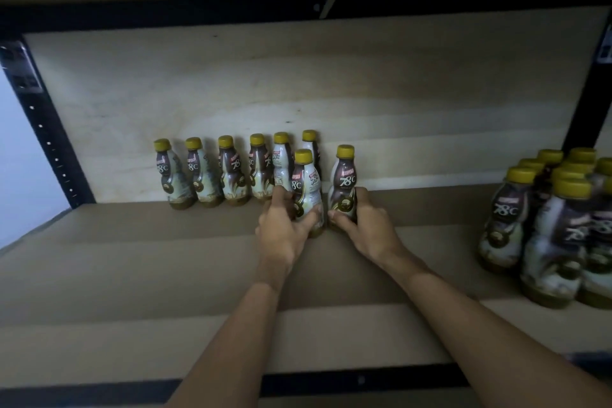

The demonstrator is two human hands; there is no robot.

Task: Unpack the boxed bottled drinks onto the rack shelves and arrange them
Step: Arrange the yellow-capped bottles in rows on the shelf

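Note:
Several yellow-capped coffee bottles stand in a row (228, 172) along the back of the brown shelf board (165, 258). In front of that row, my left hand (284, 228) grips the lower part of one upright bottle (306, 182). Just to its right, my right hand (367, 225) grips the base of another upright bottle (344, 175) with a dark label. Both held bottles stand on the shelf, close together. One more bottle (310, 142) is partly hidden behind the left-hand bottle.
A tight cluster of several more bottles (556, 225) stands at the shelf's right end. Black rack uprights (49, 142) frame the left and right sides, with the upper shelf's beam (165, 15) overhead. A black front rail (331, 381) edges the shelf.

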